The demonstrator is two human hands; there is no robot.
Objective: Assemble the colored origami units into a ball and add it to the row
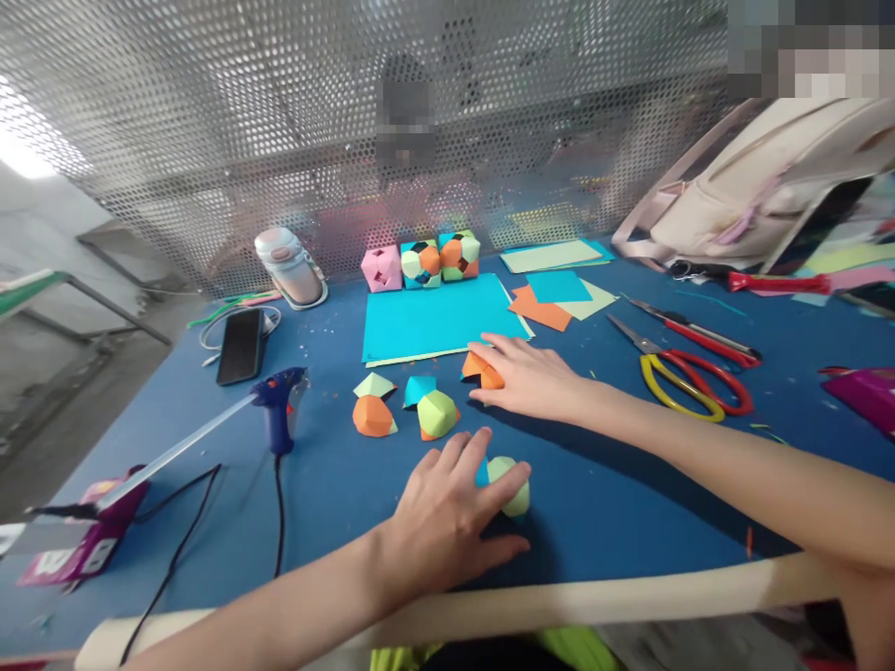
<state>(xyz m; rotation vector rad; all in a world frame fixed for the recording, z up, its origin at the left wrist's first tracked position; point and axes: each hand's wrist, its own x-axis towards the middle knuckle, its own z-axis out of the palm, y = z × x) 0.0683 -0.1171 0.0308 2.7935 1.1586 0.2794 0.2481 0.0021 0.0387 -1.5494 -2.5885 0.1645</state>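
Handling folded paper. Left hand [447,508]: fingers wide over green-and-blue piece [518,499], near worktop [336,513] edge. Right hand [528,377]: fingers around orange piece [488,376] by blue sheet [433,321]; can't tell if pinched. Soft touch needed.

Bright glare at upper left, soft shadows, blurred and stretched edges.

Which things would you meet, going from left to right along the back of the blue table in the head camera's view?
White bottle → pink paper cube → first multicoloured paper cube → second multicoloured paper cube → stacked paper sheets → pale backpack.
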